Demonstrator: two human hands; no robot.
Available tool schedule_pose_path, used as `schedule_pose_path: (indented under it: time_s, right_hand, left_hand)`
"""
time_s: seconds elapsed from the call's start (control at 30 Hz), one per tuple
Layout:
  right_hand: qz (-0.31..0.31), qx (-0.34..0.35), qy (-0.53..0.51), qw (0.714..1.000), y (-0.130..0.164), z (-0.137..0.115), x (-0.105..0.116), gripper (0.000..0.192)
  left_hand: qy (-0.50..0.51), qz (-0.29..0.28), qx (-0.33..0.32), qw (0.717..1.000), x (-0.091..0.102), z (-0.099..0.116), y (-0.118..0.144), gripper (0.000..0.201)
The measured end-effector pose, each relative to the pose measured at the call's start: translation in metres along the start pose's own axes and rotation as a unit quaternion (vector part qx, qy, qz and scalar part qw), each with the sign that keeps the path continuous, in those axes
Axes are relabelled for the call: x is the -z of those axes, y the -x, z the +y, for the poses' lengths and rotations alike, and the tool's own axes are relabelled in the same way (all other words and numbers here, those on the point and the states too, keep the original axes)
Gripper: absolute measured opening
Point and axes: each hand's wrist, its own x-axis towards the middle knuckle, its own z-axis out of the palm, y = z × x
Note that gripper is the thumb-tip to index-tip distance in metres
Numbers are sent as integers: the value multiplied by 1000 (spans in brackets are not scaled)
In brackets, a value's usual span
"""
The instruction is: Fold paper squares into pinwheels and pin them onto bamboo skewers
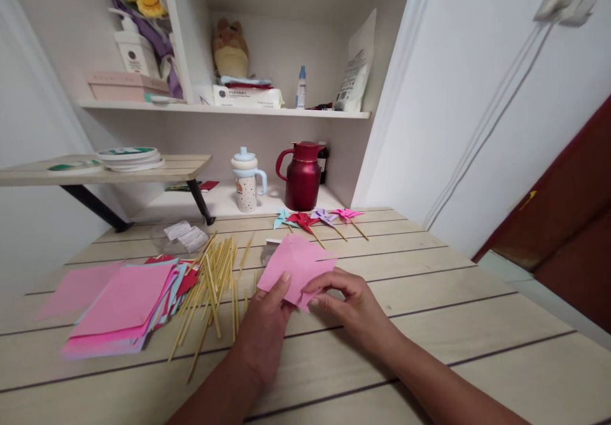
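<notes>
A pink paper square (296, 261) with slits cut in from its corners is held up over the table between both hands. My left hand (268, 323) grips its lower left part, the thumb on top and the fingers underneath. At the lower right corner, my right hand (356, 304) pinches the paper between thumb and fingers, and that edge is bent. Behind the sheet lie finished pinwheels on sticks: light blue (284, 219), red (303, 221), purple (325, 217) and pink (347, 214). Loose thin wooden sticks (217, 278) are spread left of my left hand.
A stack of coloured paper squares (125, 301) lies at the left. Behind the sticks sits a clear plastic box (179, 237); a small box (271, 251) is partly hidden by the sheet. A cup (246, 183) and a red thermos jug (303, 177) stand at the back, below a shelf (305, 113).
</notes>
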Motion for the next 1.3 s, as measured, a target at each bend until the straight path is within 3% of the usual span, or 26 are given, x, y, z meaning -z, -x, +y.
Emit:
schedule_pose_path:
  time_s: [0.1, 0.2, 0.3, 0.43, 0.83, 1.1, 1.3]
  right_hand:
    - [-3, -7, -2, 1000, 1, 1, -2, 5]
    - [9, -56, -45, 997, 1, 2, -5, 11]
    - [37, -109, -108, 987, 0, 2, -7, 20]
    - [63, -116, -148, 980, -2, -1, -8, 26]
    - [82, -118, -93, 985, 0, -9, -1, 24]
    - [71, -108, -38, 991, -2, -6, 2, 26]
    - [89, -119, -26, 989, -1, -12, 3, 19]
  left_hand:
    - [-3, -3, -1, 1000, 0, 0, 1, 48]
    - [-10, -4, 2, 1000, -1, 0, 2, 49]
    - [-32, -15, 1, 999, -1, 0, 3, 40]
    - [-68, -43, 1, 997, 0, -1, 2, 28]
    - [-57, -52, 12, 997, -3, -5, 5, 32]
    - [-47, -42, 27, 998, -4, -6, 7, 16]
    - [-55, -43, 29, 997, -7, -7, 8, 19]
